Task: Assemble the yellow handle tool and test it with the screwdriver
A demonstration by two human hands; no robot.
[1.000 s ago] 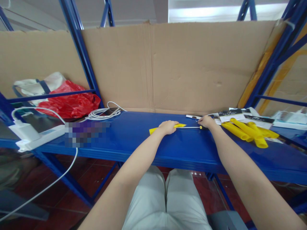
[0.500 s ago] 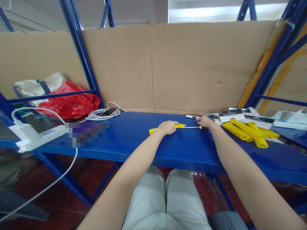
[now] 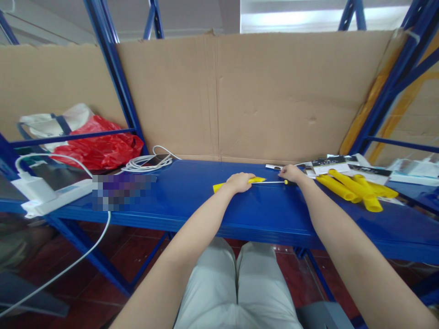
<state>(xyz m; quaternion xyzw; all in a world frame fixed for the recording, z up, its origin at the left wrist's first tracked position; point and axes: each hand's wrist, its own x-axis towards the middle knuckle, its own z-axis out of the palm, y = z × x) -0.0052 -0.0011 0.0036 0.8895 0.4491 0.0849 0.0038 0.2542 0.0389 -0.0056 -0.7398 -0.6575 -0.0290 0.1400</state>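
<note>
Left hand [image 3: 240, 182], near the middle of the blue worktop [image 3: 185, 183]: clamped on a yellow tube [image 3: 218, 187], which lies on the surface with 1 end showing to the left of the hand and the other to its right. A thin pale rod [image 3: 270, 183] extends rightward from beside that right end; whether it runs inside the tube cannot be told. The rod meets a yellow-and-black handle [image 3: 286, 182], partly hidden by the right hand [image 3: 292, 174]. Right hand: fingers bent, fingertips close together at the far side of the handle; its grip on the handle cannot be determined. Just beyond lies a narrow white strip [image 3: 272, 166]. To the right of this hand, at least 4 yellow tubes [image 3: 348, 185] are heaped, partly overlapping white-and-black cards [image 3: 329, 163]. Far edge: an upright cardboard panel [image 3: 274, 96]. Left part: a coiled white cable [image 3: 146, 163], a red plastic bag [image 3: 106, 148] behind a blue rail [image 3: 72, 137], and, nearer, a white power strip [image 3: 68, 195] with a plugged adapter [image 3: 34, 187].
</note>
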